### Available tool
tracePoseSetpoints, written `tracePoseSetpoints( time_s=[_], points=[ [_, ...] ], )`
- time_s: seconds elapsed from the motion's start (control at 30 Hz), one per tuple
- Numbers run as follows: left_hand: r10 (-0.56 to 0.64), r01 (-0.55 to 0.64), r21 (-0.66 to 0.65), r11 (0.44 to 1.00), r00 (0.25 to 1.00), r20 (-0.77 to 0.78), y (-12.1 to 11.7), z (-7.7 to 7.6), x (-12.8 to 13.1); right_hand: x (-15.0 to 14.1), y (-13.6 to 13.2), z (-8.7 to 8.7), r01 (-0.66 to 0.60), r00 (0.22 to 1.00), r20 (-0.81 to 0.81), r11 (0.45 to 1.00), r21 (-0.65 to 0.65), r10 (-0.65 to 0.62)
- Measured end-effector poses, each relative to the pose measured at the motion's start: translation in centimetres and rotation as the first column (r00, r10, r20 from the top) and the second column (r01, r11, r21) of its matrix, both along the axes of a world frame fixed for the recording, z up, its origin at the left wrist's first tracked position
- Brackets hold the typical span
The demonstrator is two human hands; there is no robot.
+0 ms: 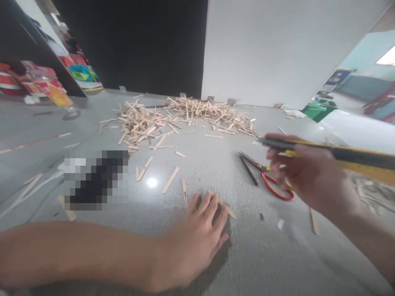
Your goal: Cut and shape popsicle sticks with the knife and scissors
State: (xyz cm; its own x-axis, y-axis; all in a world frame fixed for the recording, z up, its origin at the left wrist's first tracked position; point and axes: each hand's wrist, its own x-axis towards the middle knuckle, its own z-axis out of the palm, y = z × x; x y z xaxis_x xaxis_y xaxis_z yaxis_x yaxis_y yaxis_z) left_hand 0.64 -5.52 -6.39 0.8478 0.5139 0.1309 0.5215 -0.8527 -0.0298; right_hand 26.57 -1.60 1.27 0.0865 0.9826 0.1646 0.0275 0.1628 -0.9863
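Partly under left hand point(200, 236), stick point(231, 213), cutter point(348, 155) in right point(314, 174)

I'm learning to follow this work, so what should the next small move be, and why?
Probably lower the black-and-yellow tool toward the wooden stick by the left hand, keeping its tip clear of that hand: the right hand holds the tool above the table, and the stick pokes out beside the left fingers.

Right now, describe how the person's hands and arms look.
The left forearm and right forearm are bare, with no sleeve or watch in view. The left hand and right hand wear no gloves; no ring shows on the left fingers, but the right is too blurred to tell.
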Motion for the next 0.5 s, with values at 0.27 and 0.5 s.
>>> tracePoseSetpoints(
  time_s=[0.27, 0.5],
  points=[
    [-0.013, 0.012, 0.038, 0.999, 1.0, 0.02, -0.2, -0.9, 0.1, -3.1, -2.6, -5.8, -0.14, 0.968, 0.176, 0.968, -0.21, 0.178],
    [-0.051, 0.054, -0.037, 0.998, 0.997, 0.065, 0.3, -1.0, -0.2, -3.6, -2.8, -7.6, -0.147, 0.895, 0.411, 0.985, -0.093, 0.172]
  ],
)
